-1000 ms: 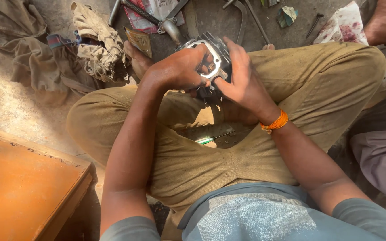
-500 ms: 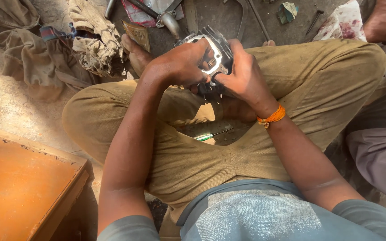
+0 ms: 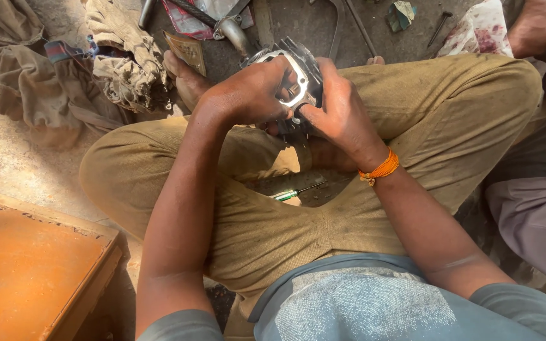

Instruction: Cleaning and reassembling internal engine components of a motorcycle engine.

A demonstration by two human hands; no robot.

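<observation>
Metal engine part (image 3: 293,85) clasped by left hand (image 3: 248,95) and right hand (image 3: 339,113), each grip pinching it.

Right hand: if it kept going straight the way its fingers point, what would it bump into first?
The right hand points left; it already touches the metal engine part, with the left hand probably next.

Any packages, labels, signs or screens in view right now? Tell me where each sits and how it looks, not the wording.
Small card packet: on the ground by the bare foot, flat rectangle, brown and tan.
Printed wrapper: top of view under the metal tools, flat, crumpled, red and pale.
Crumpled wrapper scrap: ground at top right, green and pale.
No signs or screens.
</observation>
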